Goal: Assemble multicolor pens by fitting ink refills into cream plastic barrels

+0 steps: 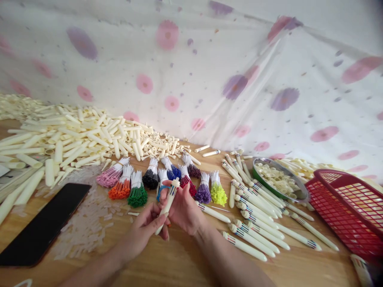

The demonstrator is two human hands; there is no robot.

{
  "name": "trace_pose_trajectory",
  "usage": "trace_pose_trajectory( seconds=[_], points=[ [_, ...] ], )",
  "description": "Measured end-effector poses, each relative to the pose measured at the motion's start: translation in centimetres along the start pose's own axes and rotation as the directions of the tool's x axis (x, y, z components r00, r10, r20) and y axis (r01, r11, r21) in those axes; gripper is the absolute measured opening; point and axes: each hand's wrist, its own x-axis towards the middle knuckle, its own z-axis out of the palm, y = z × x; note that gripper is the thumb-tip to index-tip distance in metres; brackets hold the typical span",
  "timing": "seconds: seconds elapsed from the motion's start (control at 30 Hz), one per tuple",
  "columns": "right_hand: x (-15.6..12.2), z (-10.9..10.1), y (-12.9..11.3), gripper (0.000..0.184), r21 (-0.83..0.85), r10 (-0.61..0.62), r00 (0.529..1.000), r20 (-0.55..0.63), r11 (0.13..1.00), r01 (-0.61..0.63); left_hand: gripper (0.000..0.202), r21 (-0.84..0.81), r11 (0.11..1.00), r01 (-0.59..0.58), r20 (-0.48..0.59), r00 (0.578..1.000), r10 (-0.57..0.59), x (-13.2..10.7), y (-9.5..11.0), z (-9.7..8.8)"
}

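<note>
A cream multicolour pen (169,198) is held tilted over the table, its slotted, coloured-slider end pointing up. My left hand (149,221) pinches the lower barrel between thumb and fingers. Curled behind the upper barrel, my right hand (186,211) supports the pen with its fingers; its thumb stands off to the right. Just beyond the hands lie bundles of thin refills with coloured ends, among them green (137,193), orange (120,187), purple (203,191) and yellow (218,191). Several similar pens (254,237) lie in a heap right of my right forearm.
A big pile of cream barrels (74,135) spreads along the back left. Left of my hands are a black phone (44,225) and scattered clear small pieces (86,227). To the right stand a bowl of cream parts (277,179) and a red basket (344,211). Flowered sheeting (191,71) hangs behind.
</note>
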Motion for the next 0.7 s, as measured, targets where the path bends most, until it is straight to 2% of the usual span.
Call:
trace_pose_trajectory(
  seconds=[0.1,0.27,0.33,0.47,0.57,0.7],
  points=[
    [0.1,0.0,-0.8,0.053,0.032,0.085,0.996,0.007,0.996,-0.085,0.03,0.087,0.996,0.005,0.02,1.0,-0.007,0.0,0.1,0.1],
    [0.1,0.2,-1.0,0.039,0.073,0.105,0.994,-0.024,0.992,-0.103,0.029,0.107,0.994,0.002,0.026,1.0,-0.005,-0.1,-0.2,0.2],
    [0.1,0.4,-0.9,0.042,0.043,0.086,0.995,-0.043,0.996,-0.084,0.028,0.053,0.999,-0.001,0.032,0.999,-0.001,-0.1,-0.2,0.2],
    [-0.1,0.9,-1.1,0.052,-0.032,0.064,0.995,-0.076,0.997,-0.066,0.025,-0.179,0.983,0.034,0.028,0.999,-0.03,-0.1,0.2,0.6],
    [-0.3,1.0,-1.1,0.044,-0.064,0.049,0.995,-0.09,0.996,-0.055,0.026,-0.296,0.952,0.08,0.017,0.997,-0.079,-0.3,0.6,1.0],
    [-0.3,0.6,-0.7,0.032,-0.092,0.003,0.993,-0.118,0.996,-0.014,0.027,-0.359,0.926,0.117,0.007,0.992,-0.123,-0.5,0.8,1.2]
  ],
)
